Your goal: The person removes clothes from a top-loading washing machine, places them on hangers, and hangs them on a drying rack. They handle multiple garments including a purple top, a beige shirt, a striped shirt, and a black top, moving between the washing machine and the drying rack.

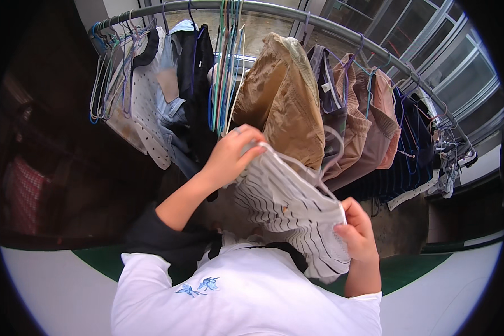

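Observation:
Between my hands is stretched a white garment with thin dark stripes (288, 204); whether it is trousers or a top I cannot tell. My left hand (235, 151) pinches the left end of its upper edge. At the other end, my right hand (354, 228) grips the corner, thumb on the near side. A pale clothes hanger (337, 147) rises from behind that edge, its lower part hidden by the cloth. The lower folds hang down in front of my white shirt. Just beyond my hands hangs a brown garment (288, 95).
A curved metal rail (274, 8) spans the far side. On it hang several bare hangers (225, 73), a dotted white garment (147, 106), pink garments (378, 123) and a dark striped one (397, 173). Clip hangers (447, 148) cluster at the right end. Windows (465, 67) stand behind.

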### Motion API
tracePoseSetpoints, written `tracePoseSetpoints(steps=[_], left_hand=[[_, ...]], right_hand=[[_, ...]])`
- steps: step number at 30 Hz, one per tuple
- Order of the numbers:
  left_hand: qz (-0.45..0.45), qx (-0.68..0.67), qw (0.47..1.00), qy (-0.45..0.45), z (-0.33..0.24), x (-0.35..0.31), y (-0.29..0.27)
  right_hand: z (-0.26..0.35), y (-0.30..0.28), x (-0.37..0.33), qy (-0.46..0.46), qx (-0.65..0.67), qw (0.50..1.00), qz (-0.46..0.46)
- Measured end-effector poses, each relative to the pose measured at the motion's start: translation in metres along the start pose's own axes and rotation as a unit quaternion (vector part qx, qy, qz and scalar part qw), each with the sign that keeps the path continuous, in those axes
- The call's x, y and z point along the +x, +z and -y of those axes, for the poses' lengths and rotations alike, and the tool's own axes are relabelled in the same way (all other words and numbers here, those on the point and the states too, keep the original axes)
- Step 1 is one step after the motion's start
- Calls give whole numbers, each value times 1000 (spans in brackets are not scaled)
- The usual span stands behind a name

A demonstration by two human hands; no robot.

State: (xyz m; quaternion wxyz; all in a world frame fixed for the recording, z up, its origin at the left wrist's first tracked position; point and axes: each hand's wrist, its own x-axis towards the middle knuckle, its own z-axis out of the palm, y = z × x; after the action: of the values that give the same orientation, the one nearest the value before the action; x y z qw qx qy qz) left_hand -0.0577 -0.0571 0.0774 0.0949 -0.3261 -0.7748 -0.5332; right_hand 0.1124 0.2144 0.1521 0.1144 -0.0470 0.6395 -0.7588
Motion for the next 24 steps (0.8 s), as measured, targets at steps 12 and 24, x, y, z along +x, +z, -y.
tracePoseSetpoints(steps=[12,24], left_hand=[[-104,-65,992,-34,3,22,9],[-158,-18,986,-58,-9,-20,15]], right_hand=[[88,66,153,-186,-89,976,-67],[-9,26,304,-316,-280,883,-203]])
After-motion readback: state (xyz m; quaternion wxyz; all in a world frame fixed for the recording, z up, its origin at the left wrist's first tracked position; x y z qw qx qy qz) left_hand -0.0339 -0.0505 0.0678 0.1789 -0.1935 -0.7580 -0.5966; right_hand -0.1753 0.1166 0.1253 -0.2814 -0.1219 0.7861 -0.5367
